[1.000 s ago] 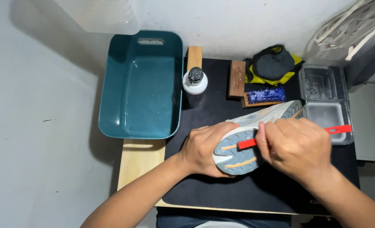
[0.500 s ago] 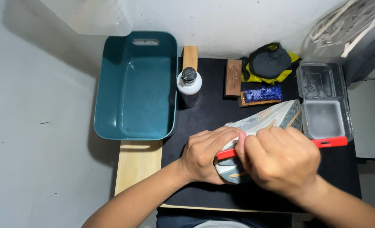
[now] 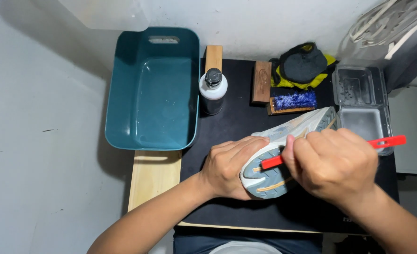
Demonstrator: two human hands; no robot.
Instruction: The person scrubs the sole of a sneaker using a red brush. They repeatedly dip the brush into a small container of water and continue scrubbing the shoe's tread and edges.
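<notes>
Centre frame, left hand [image 3: 227,167] grips the sneaker [image 3: 283,155] sole-up while right hand [image 3: 333,164] is fisted round a red brush [image 3: 387,141] mid-scrub, sole looks maybe half clean, hard to tell.

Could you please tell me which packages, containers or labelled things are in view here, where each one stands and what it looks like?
Bottle: upright on the black mat beside the teal tub, round, white body with a dark band, black cap.
Teal tub: left of the mat, rectangular, open.
Clear plastic box: right edge of the mat, hinged, lying open.
Wooden brush block: back of the mat, brown, with a stamped mark.
No screens or signs.
</notes>
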